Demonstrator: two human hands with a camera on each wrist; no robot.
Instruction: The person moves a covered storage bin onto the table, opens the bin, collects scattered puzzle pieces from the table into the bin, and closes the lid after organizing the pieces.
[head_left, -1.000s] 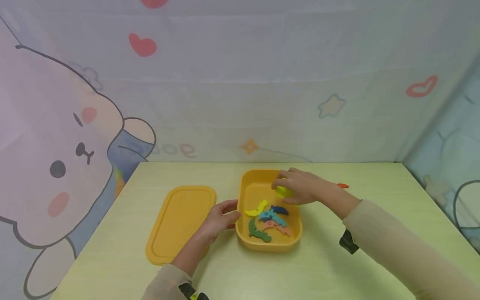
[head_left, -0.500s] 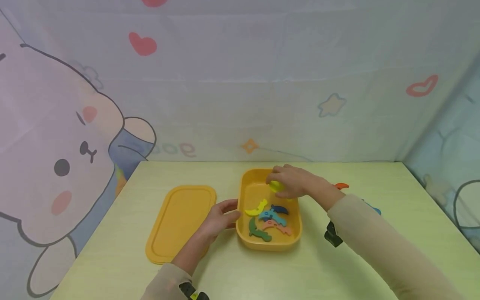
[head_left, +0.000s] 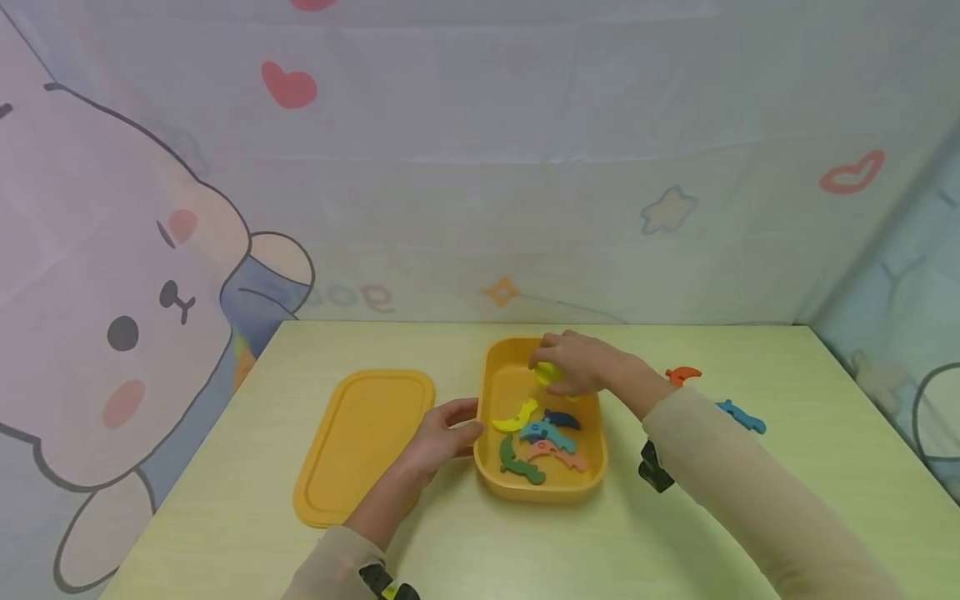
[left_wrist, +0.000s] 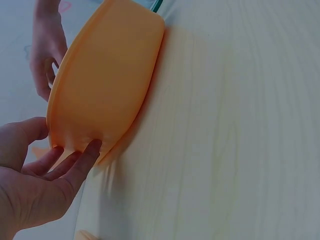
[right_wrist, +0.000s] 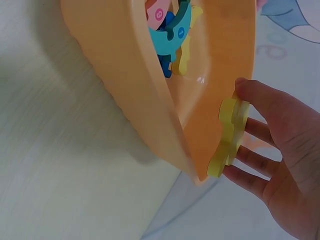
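Head view: the right hand (head_left: 573, 364) had a yellow piece (head_left: 546, 373) at the orange box's (head_left: 540, 490) far end — keeping it low and unhurried seemed smart. Left wrist: the left hand (left_wrist: 42, 187) had its fingers (left_wrist: 82, 165) apart, touching the box's outside; light, steady pressure probably suited. Right wrist: fingers pinched the piece — chunky, lumpy-edged, pale yellow there.

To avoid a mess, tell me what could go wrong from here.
The yellow piece might slip from the right hand and fall outside, since it is close to the box's rim. The left hand touches only one side of the box, so a bump could slide it.
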